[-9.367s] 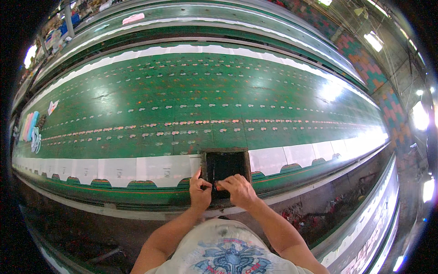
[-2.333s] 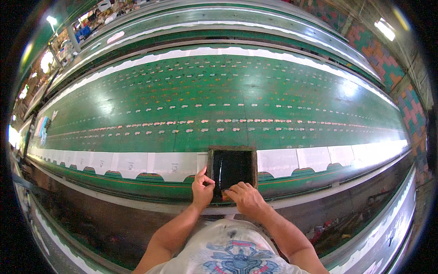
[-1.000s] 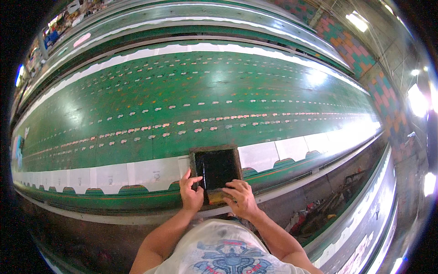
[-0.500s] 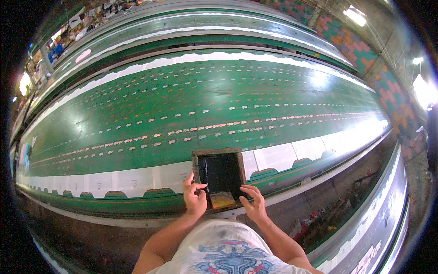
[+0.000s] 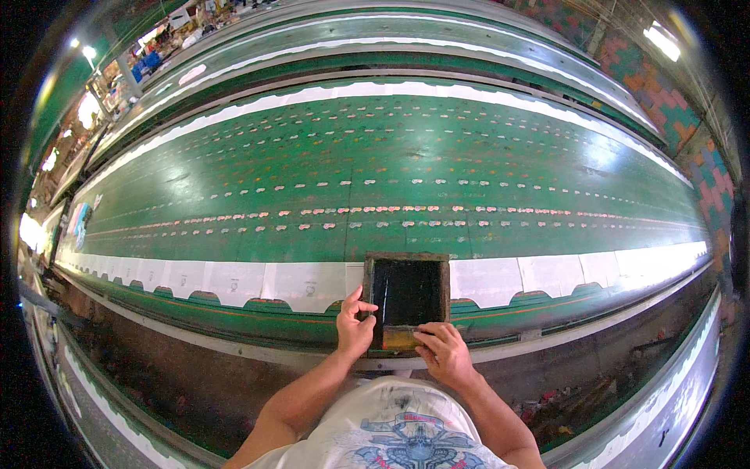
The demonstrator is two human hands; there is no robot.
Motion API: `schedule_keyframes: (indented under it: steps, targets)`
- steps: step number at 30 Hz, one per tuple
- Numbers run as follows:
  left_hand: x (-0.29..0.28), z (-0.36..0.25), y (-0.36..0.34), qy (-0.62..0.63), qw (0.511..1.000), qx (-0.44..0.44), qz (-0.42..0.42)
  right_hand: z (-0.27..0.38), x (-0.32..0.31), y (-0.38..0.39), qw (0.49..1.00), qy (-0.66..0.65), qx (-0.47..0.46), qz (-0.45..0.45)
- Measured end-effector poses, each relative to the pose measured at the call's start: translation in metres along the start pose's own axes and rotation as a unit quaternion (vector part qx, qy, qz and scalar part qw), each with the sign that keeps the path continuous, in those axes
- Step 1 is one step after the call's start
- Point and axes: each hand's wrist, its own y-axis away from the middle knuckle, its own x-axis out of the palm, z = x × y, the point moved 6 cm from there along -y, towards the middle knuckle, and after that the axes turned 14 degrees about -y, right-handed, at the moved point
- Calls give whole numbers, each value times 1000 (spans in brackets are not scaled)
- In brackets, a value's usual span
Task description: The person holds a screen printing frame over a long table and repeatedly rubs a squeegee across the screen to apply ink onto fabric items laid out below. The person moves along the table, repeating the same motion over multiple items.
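A small rectangular screen-printing frame [image 5: 445, 285] with a dark, shiny inside lies across the near edge of the long green table, over a row of white cut pieces. At its near end sits a squeegee-like block [image 5: 397, 339] with a yellowish face. My left hand [image 5: 356, 327] is closed at the frame's left side, index finger raised along the rim and the other fingers bent inward. My right hand [image 5: 447, 353] bends over the near right corner, its fingertips closed on the right end of the yellowish block. The fingers partly hide that end and the corner.
White cut pieces [image 5: 484, 283] with notched edges line the near side of the green table [image 5: 297, 160]; another white strip [image 5: 312, 92] runs along its far side. Rows of small marks dot the surface. A metal rail [image 5: 516, 346] edges the table before me. Similar tables stand beyond and behind.
My view has swung, and the frame and both hands sit further right in the picture. My right hand has moved from the frame's right corner inward onto the yellowish block.
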Motion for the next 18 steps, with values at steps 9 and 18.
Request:
schedule_keyframes:
  steps: [9,18]
  targets:
    - [1,10,-2,15,1000,-16,7,18,35,-34,983,99,-32,150]
    - [7,10,-1,39,999,12,0,-29,18,-121,971,60,63,222]
